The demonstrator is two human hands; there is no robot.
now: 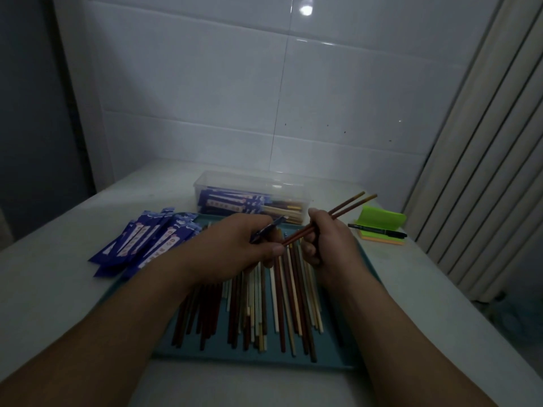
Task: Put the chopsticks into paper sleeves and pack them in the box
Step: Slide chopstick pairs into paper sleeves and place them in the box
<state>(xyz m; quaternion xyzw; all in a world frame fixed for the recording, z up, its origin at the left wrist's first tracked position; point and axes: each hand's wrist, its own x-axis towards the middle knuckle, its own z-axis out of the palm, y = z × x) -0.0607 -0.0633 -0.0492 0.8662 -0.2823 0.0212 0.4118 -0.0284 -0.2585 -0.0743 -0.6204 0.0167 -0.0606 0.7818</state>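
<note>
On the tray (205, 358) lie chopsticks (282, 304); sleeves (141, 245) sit left of it, the box (235, 180) behind (packed pairs inside), a pen (377, 230) on notes (382, 242) to the right.

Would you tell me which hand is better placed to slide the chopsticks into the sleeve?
Right, probably. The right hand grips the chopsticks, their tips pointing at the sleeve that the left hand holds, so it need only push them in.
</note>
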